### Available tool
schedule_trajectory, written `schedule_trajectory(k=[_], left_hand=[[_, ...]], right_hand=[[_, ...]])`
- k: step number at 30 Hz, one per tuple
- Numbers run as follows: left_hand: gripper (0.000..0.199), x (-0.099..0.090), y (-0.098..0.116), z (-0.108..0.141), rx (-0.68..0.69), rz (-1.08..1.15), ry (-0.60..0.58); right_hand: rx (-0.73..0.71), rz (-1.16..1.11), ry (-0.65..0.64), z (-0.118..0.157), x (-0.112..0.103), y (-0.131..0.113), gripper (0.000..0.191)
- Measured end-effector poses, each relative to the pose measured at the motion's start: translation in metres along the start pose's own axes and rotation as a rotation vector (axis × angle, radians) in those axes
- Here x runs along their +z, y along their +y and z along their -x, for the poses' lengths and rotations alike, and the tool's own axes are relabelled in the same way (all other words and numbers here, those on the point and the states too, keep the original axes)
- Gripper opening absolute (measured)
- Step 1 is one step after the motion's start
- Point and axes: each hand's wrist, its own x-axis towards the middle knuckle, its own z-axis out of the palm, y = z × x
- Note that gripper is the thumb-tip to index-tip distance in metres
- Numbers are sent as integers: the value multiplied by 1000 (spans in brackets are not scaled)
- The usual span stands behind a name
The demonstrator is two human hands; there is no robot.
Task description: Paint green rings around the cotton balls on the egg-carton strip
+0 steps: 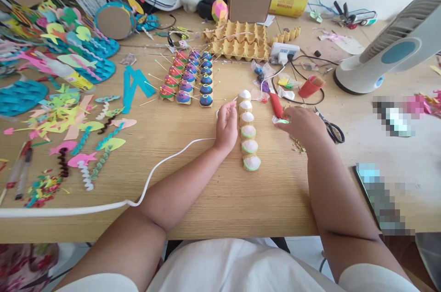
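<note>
A single row of egg-carton cups (247, 131) stands on the table, its domes covered in white, with pale green edging on the nearer ones. Just left of the row, my left hand (227, 126) rests on its side, fingers loosely extended and holding nothing. On the other side, my right hand (303, 122) has its fingertips closed around a small plastic packet with something green in it (280, 120). Touching or very close to that hand is a red packet (276, 105). Scissors (332, 129) lie beside the right wrist, partly behind it.
Painted egg-carton rows (186, 81) with pins sticking out stand beyond my left hand. Farther back are an egg tray (237, 39) and a power strip (284, 51). A white fan (382, 48) stands at right. Paper fish (82, 159) and a white cable (161, 159) lie left.
</note>
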Motion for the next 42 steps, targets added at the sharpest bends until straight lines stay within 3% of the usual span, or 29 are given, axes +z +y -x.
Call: schedule_trajectory(k=[4, 8, 10, 12, 15, 18, 20, 23, 26, 29, 33, 42], left_hand=[[65, -1, -4, -1, 18, 0, 5], [58, 0, -1, -1, 52, -34, 13], [53, -1, 3, 0, 92, -74, 9], [48, -2, 7, 0, 167, -126, 0], [43, -4, 12, 1, 285, -210, -36], [36, -6, 16, 2, 341, -267, -64], [32, -7, 17, 2, 359, -326, -72], [28, -8, 16, 3, 373, -420, -117], [27, -7, 15, 4, 369, -438, -152], [27, -6, 12, 5, 333, -429, -136], [23, -5, 12, 5, 268, -388, -119], [9, -5, 19, 5, 217, -317, -216]], right_hand=[[-5, 127, -59, 3, 5, -16, 22], [78, 31, 126, 5, -6, -13, 22], [58, -125, 263, 4, -10, -8, 18], [-18, -425, 350, -1, -4, -6, 14], [-95, -912, 385, -10, 24, -13, 19], [-124, -1092, 462, -18, 58, -25, 27], [-213, -1003, 570, -19, 72, -29, 29], [-463, -747, 758, -15, 77, -30, 21], [-668, -497, 826, -10, 74, -28, 10], [-791, -309, 888, -6, 74, -28, 14], [-827, -148, 966, -3, 76, -29, 15], [-772, -88, 881, -1, 76, -29, 21]])
